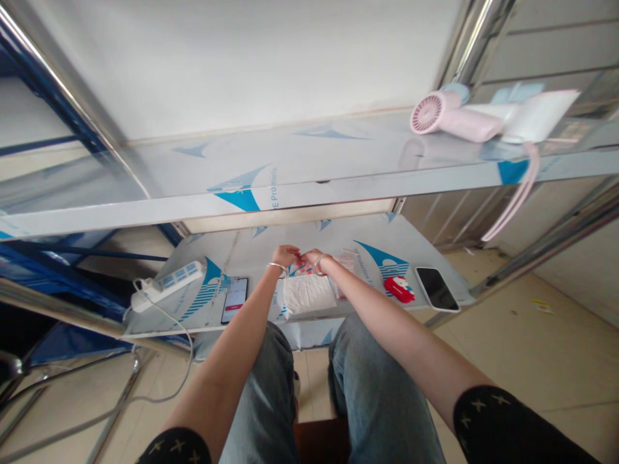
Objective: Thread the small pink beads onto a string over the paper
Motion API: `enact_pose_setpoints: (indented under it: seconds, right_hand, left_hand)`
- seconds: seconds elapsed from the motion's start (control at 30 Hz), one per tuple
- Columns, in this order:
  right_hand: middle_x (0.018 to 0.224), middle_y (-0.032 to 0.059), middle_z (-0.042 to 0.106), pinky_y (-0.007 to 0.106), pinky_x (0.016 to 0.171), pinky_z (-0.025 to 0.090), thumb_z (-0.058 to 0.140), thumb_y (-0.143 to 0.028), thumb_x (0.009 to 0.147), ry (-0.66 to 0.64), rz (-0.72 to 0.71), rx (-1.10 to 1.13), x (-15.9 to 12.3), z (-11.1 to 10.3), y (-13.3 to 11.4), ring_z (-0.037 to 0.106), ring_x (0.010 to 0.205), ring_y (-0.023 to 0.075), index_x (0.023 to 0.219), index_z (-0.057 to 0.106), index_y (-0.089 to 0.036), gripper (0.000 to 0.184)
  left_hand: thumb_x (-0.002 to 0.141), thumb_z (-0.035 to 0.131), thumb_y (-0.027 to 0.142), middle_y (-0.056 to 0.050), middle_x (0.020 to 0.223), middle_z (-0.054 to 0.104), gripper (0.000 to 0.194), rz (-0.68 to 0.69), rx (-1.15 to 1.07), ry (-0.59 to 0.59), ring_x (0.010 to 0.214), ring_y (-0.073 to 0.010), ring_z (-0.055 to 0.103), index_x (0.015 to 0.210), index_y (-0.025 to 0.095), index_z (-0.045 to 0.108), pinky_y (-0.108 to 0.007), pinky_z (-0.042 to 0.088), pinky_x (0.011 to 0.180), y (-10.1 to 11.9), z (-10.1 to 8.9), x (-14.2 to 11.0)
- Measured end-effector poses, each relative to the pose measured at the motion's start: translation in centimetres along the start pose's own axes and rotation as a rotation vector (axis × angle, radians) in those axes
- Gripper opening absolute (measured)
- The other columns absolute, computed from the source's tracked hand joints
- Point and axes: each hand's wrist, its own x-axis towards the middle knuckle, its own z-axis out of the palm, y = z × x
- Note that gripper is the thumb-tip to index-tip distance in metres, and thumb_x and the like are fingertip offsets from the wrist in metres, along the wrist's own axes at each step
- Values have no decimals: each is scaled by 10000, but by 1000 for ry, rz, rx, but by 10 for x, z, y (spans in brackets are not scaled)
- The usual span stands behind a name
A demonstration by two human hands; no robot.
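Note:
My left hand [287,255] and my right hand [314,259] come together over the lower metal shelf, fingertips almost touching. Both have their fingers closed in a pinch, and what they hold is too small to name. Just below the fingers lies a small reddish-pink patterned item [302,269], partly covered by the hands. Nearer my knees rests a white, wrinkled, soft-looking packet [309,295]. A clear plastic bag with pinkish contents [346,261] lies beside my right wrist, partly hidden behind the forearm.
A phone with a lit screen [235,299] and a white power strip [167,287] with a cable lie left. To the right are a red figure-shaped item [399,289] and a dark-screened phone [438,289]. The upper shelf [319,183] carries a pink handheld fan [454,117].

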Motion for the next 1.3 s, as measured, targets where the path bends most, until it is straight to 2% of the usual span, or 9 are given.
enact_pose_setpoints:
  seconds: [0.1,0.23,0.43,0.53,0.67,0.77,0.93,1.07,1.3]
  right_hand:
    - [586,41,610,183,478,407,581,-299,915,-6,46,55,3,-1,1,572,479,112,804,612,-110,221]
    - [609,15,617,184,458,400,595,-285,912,5,46,130,7,-4,5,547,457,93,808,605,-133,184]
    - [672,22,655,190,521,459,604,-290,911,-27,29,216,-2,-5,4,572,498,87,880,623,-139,155]
    - [700,22,666,199,542,464,522,-230,941,-70,23,258,-8,-7,1,579,504,89,892,626,-145,142]
    - [715,37,677,241,576,492,441,-169,956,-169,-9,328,-16,-9,0,587,523,111,849,611,-134,204]
    - [694,48,675,244,574,493,438,-178,957,-198,-7,324,-19,-9,-1,587,527,121,827,614,-128,224]
    - [642,47,662,206,531,446,462,-165,928,-165,14,248,-16,-6,-2,582,507,113,796,618,-122,209]
    - [613,41,646,214,512,421,472,-138,874,-95,-15,203,-18,-2,-3,565,472,115,752,602,-118,180]
    - [514,32,571,211,471,344,411,-103,870,-118,-24,32,-27,7,-4,532,439,106,624,560,-114,287]
  left_hand:
    - [779,645,131,-23,936,766,262,-82,28,-37,874,-133,704,1015,191,741,-176,543,715,1,-5,-6]
    - [821,631,180,-30,923,767,192,-186,-67,-118,827,-129,709,968,172,754,-168,538,684,6,-9,-12]
    - [875,600,273,-37,964,765,203,-124,-24,-116,863,-132,711,978,183,750,-162,529,695,6,-11,-13]
    - [818,684,356,-71,972,761,258,-124,-160,-108,862,-147,703,957,147,747,-202,539,740,1,-12,-11]
    - [701,764,229,-38,891,759,161,-183,-362,-82,826,-140,695,838,146,744,-226,546,799,-2,-14,-11]
    - [702,731,162,-2,840,751,55,-250,-392,-99,821,-129,693,757,169,727,-215,547,810,-1,-17,-12]
    - [757,685,187,9,893,755,57,-341,-277,-110,894,-142,697,708,212,699,-213,551,795,7,-17,-14]
    - [811,605,183,-8,832,745,139,-270,-128,-114,823,-136,687,689,196,670,-203,553,722,10,-14,-18]
    - [799,515,129,-18,727,722,207,-168,110,-197,705,-110,657,679,158,681,-170,523,625,7,-12,-18]
